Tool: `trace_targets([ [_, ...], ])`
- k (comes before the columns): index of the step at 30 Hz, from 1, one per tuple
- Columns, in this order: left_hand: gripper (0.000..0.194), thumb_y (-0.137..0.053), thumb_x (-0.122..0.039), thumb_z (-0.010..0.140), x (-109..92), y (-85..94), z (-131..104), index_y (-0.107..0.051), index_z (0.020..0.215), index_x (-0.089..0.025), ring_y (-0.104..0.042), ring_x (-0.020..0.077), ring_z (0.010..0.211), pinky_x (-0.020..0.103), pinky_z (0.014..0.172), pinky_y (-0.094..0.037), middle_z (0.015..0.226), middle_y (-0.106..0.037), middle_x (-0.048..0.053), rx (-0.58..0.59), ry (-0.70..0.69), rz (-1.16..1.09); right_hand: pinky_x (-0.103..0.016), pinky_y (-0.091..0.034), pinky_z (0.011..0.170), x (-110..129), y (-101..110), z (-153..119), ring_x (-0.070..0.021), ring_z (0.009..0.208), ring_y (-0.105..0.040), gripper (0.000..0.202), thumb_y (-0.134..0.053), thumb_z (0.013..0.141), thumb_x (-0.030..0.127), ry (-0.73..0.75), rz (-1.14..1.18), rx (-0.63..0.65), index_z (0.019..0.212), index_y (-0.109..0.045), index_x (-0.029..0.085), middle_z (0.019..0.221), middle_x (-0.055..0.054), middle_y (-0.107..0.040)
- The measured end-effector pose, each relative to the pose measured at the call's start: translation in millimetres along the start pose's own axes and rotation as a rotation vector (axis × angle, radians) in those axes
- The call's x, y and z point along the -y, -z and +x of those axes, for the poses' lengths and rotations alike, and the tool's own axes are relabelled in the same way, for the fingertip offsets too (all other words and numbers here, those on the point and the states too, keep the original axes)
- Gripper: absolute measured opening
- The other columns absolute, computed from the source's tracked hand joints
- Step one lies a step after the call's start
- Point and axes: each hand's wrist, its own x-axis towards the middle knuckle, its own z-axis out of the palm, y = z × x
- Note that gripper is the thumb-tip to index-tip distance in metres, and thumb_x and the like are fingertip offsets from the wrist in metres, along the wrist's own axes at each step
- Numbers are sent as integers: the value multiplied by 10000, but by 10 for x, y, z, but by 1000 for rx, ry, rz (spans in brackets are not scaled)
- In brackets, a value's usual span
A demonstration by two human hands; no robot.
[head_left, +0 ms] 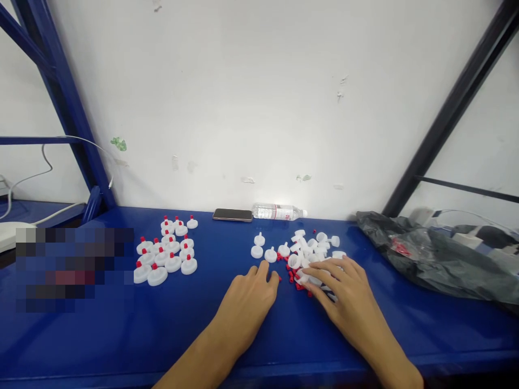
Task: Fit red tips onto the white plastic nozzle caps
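My right hand (344,286) is over a loose pile of white plastic spout caps (312,246) and small red tip caps (291,276). Its thumb and index finger close around the edge of one white spout cap (300,277); the other fingers stretch over the pile and hide part of it. To the left of the pile, my left hand (251,294) rests low over the blue tabletop, palm down. Its thumb and index finger are apart with nothing visible between them. Just beyond its fingertips several white spout caps (270,255) stand upright without red tips.
At the left, several white spout caps with red tips (173,263) stand grouped upright. A phone (232,215) and a clear bottle (278,211) lie along the wall. A dark plastic bag (438,265) spreads over the right side. Blue metal posts (68,97) rise at the left.
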Motion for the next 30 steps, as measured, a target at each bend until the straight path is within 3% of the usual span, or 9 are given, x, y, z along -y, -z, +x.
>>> trace_targets([
  [5, 395, -479, 27, 913, 36, 18, -48, -637, 1200, -194, -720, 286, 962, 372, 673, -624, 1166, -664, 97, 15, 32, -51, -597, -370, 1066, 13, 17, 32, -308, 1058, -661, 194, -552, 1063, 388, -12, 27, 10, 1024, -724, 306, 1138, -38, -769],
  [8, 393, -465, 42, 904, 45, 31, -51, -616, 1182, -192, -716, 289, 977, 372, 673, -615, 1155, -661, 89, 28, 44, -62, -588, -384, 1041, -4, 9, 40, -309, 1056, -670, 279, -494, 1083, 421, 2, 32, 9, 973, -717, 295, 1143, -49, -768],
  [11, 293, -429, -32, 989, 58, 12, -58, -609, 1148, -199, -715, 282, 963, 366, 673, -604, 1123, -663, 81, 22, 52, -73, -566, -409, 1007, -31, -14, 38, -307, 1040, -682, 328, -454, 1094, 440, 22, 44, 10, 965, -713, 285, 1126, -58, -775],
  [15, 199, -422, -148, 1053, 77, -39, -67, -606, 1106, -203, -714, 263, 929, 326, 662, -579, 1100, -664, 77, 4, 70, -66, -551, -411, 1014, -48, -28, 34, -306, 1046, -687, 337, -456, 1093, 446, 26, 34, 5, 962, -710, 269, 1136, -69, -777],
  [20, 180, -441, -155, 1052, 75, -57, -70, -605, 1111, -199, -704, 241, 917, 286, 655, -553, 1091, -658, 81, -8, 81, -48, -529, -433, 997, -35, -2, 42, -291, 984, -703, 346, -455, 1097, 416, 20, 12, -20, 926, -705, 249, 1101, -78, -784],
  [30, 166, -453, -166, 1051, 60, -82, -85, -605, 1111, -193, -684, 208, 925, 261, 717, -551, 1088, -637, 93, -25, 93, -74, -506, -412, 1041, -2, 26, 19, -287, 1068, -696, 171, -535, 1075, 344, 5, 62, -39, 982, -654, 265, 1147, -63, -783],
])
